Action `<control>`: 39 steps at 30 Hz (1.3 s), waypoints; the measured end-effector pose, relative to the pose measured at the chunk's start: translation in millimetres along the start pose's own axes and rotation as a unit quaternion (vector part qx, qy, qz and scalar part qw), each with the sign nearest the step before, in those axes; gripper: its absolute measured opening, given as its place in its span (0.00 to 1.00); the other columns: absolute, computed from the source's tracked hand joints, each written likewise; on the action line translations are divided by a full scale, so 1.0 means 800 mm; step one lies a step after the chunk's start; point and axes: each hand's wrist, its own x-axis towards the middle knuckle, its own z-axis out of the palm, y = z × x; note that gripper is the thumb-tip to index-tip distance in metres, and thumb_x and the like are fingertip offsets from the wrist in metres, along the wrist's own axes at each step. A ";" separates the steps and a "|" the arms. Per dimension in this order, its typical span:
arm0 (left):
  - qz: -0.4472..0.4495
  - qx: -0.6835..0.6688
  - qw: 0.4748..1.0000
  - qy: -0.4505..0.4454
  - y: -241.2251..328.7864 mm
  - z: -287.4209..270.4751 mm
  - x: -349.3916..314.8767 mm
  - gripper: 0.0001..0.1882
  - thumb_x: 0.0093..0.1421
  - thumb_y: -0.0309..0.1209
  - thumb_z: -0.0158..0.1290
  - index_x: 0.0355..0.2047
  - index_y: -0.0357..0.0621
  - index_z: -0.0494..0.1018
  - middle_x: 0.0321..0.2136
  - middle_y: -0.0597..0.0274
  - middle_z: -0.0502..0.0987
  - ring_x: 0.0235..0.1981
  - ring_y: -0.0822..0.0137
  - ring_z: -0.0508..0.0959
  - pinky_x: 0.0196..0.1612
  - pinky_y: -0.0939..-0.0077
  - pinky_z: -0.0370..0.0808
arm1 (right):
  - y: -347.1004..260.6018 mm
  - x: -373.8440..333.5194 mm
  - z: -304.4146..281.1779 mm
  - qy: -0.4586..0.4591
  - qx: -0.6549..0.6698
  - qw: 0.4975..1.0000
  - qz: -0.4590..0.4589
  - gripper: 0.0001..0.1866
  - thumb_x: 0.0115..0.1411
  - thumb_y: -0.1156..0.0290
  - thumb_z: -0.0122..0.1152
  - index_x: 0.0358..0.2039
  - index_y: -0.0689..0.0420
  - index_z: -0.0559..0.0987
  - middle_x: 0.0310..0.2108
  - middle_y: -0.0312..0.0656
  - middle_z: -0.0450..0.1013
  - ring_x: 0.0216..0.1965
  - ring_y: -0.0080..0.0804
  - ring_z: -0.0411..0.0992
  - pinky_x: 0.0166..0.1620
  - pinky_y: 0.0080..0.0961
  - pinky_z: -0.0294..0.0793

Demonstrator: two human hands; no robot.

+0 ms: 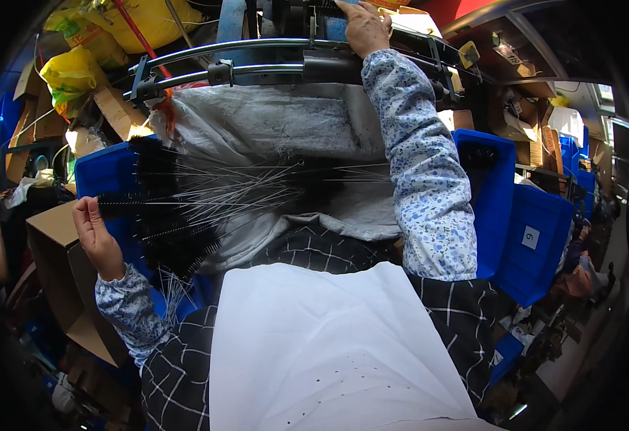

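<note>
My left hand (pixel 99 238) is at the left, finger and thumb pinched on the bristled end of a black wire brush (pixel 124 204). A pile of similar black bristle brushes (pixel 178 241) with long thin wire stems lies beside it, the stems pointing right across a grey cloth (pixel 271 122) over my lap. My right hand (pixel 368 30) reaches far forward to the machine (pixel 271 54), its fingers curled at a blue part (pixel 335 29). What those fingers hold, if anything, is hidden.
Blue bins (pixel 102 172) stand left and right (pixel 498 187) of my lap. An open cardboard box (pixel 56 230) is at the far left. Yellow plastic bags (pixel 74 75) sit behind the machine's left end. Metal rails (pixel 257 70) cross in front of me.
</note>
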 end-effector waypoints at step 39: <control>0.163 -0.073 0.974 0.136 -0.003 -0.066 0.057 0.16 0.55 0.20 0.43 0.45 0.32 0.61 0.38 0.50 0.67 0.38 0.61 0.71 0.41 0.73 0.72 | -0.034 -0.025 -0.009 -0.047 -0.056 0.991 0.111 0.20 0.47 0.65 0.52 0.43 0.56 0.70 0.38 0.44 0.68 0.41 0.39 0.67 0.40 0.43 0.60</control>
